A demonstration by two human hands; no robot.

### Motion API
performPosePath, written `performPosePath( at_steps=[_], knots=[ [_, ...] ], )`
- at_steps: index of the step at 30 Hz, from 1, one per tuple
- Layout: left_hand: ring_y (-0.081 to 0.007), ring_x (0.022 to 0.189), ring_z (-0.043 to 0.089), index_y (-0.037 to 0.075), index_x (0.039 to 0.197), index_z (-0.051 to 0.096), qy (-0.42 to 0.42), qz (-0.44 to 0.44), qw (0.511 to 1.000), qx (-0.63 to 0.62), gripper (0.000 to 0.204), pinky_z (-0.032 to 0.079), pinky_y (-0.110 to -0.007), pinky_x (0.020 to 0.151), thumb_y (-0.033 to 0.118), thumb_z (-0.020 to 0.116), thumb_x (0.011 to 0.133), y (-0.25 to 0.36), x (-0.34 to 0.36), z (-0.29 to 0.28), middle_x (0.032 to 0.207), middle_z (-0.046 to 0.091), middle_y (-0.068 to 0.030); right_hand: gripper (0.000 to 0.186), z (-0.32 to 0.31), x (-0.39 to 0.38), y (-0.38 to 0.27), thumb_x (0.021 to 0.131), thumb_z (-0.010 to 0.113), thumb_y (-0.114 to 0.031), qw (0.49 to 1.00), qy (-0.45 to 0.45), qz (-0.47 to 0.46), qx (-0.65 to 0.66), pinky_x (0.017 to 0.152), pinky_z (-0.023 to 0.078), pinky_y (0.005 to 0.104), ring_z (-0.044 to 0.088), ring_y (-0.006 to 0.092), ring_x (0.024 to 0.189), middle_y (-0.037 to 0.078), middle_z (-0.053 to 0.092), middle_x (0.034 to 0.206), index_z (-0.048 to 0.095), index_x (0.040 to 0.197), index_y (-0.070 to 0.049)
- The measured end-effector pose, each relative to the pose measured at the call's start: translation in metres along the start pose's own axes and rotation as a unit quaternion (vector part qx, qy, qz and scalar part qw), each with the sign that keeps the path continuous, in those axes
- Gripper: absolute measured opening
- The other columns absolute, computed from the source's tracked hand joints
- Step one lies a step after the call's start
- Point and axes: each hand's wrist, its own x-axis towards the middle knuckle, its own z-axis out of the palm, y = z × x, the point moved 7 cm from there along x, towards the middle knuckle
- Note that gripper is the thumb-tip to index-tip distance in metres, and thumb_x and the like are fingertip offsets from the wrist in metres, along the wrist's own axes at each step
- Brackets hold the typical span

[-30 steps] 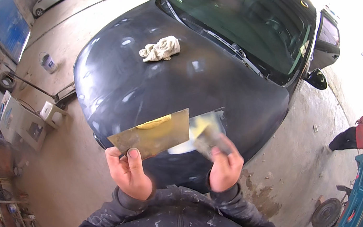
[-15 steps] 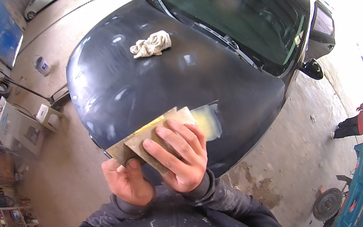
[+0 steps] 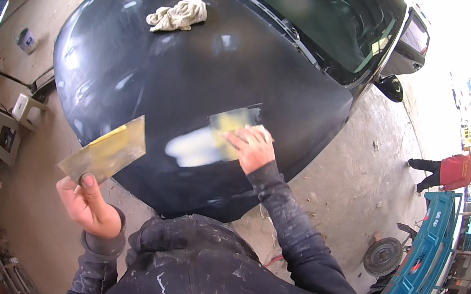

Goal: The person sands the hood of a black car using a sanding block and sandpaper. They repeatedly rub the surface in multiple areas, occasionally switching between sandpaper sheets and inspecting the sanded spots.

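Observation:
My left hand (image 3: 90, 203) grips the lower corner of a flat, tan filler board (image 3: 115, 151), thumb on its face. Yellow putty lies along the board's upper edge, held to the left of the car. On the dark hood (image 3: 178, 80), my right hand (image 3: 255, 149) presses down with a putty spreader, its fingers largely hiding the tool. Beneath and beside those fingers is a smeared filler patch (image 3: 191, 147), whitish at the left and yellow near the hand. A crumpled white rag (image 3: 178, 15) rests higher up on the hood.
A windshield wiper (image 3: 288, 28) and side mirror (image 3: 390, 87) border the hood. A person in a red top (image 3: 456, 172) stands at the right, near a teal truck tailgate (image 3: 413, 266) and a loose wheel (image 3: 383, 256). A bucket (image 3: 26, 40) and white stool (image 3: 27, 110) stand left.
My hands have parted. The right one has moved from the board to the hood with the spreader, and the left has carried the board leftward. The whitish smear now shows.

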Motion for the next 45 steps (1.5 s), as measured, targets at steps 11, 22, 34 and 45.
performPosePath(
  at_steps=[11, 22, 34, 45],
  knots=[
    [-0.0203, 0.106, 0.073, -0.004, 0.127, 0.052, -0.039, -0.044, 0.998, -0.009, 0.025, 0.063, -0.033, 0.084, 0.018, 0.056, 0.115, -0.005, -0.022, 0.003, 0.118, 0.068, -0.013, 0.04, 0.082, 0.036, 0.03, 0.097, 0.064, -0.019, 0.997, -0.059, -0.029, -0.05, 0.109, 0.041, 0.0492, 0.064, 0.0236, 0.124, -0.003, 0.074, 0.124, 0.075, 0.131, -0.037],
    [-0.0129, 0.092, 0.066, -0.002, 0.122, 0.05, -0.03, -0.109, 0.993, -0.033, 0.016, 0.054, -0.027, 0.081, 0.01, 0.058, 0.114, -0.009, -0.029, 0.002, 0.109, 0.065, -0.0091, 0.047, 0.103, 0.039, 0.032, 0.094, 0.062, -0.014, 0.995, -0.08, -0.024, -0.06, 0.113, 0.041, 0.0504, 0.064, 0.0249, 0.125, -0.002, 0.074, 0.125, 0.074, 0.133, -0.038],
    [-0.0099, 0.09, 0.062, -0.001, 0.122, 0.048, -0.029, -0.133, 0.989, -0.062, 0.018, 0.052, -0.025, 0.08, 0.01, 0.06, 0.113, -0.003, -0.028, 0.004, 0.106, 0.065, -0.0087, 0.05, 0.1, 0.018, 0.022, 0.096, 0.06, -0.011, 0.994, -0.093, 0.019, -0.056, 0.117, 0.038, 0.0541, 0.06, 0.0287, 0.135, 0.002, 0.072, 0.132, 0.074, 0.136, -0.036],
    [-0.0095, 0.091, 0.061, 0.0, 0.123, 0.048, -0.035, -0.141, 0.986, -0.078, 0.017, 0.051, -0.024, 0.082, 0.01, 0.059, 0.114, -0.006, -0.027, 0.004, 0.105, 0.068, -0.0082, 0.052, 0.08, -0.026, 0.007, 0.091, 0.064, -0.007, 0.994, -0.097, 0.03, -0.039, 0.121, 0.035, 0.0581, 0.057, 0.0321, 0.137, 0.005, 0.071, 0.134, 0.075, 0.135, -0.032]
  ],
)
